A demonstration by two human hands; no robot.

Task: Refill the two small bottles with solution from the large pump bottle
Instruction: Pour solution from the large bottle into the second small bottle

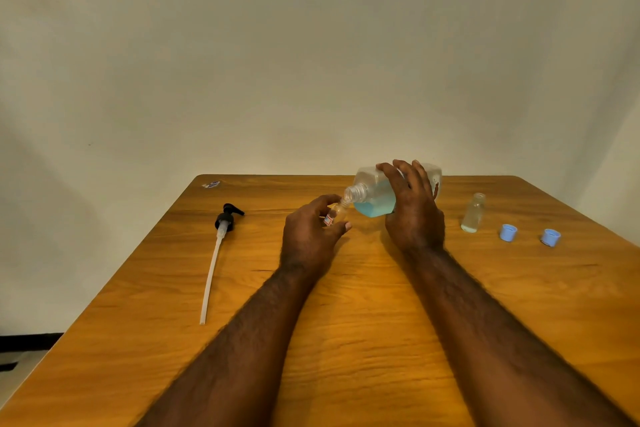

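Note:
My right hand (414,215) grips the large clear bottle (375,199), tipped on its side with blue solution pooled along its lower side and its open neck pointing left. My left hand (310,236) holds a small clear bottle (335,215) tilted, its mouth right at the large bottle's neck. A second small bottle (473,212) stands upright and uncapped on the table to the right, with a little liquid at its bottom. Two blue caps (508,232) (550,237) lie further right.
The black pump head with its long white tube (217,253) lies on the left of the wooden table (363,322). A small wrapper scrap (211,184) sits at the far left corner. A plain wall stands behind the table.

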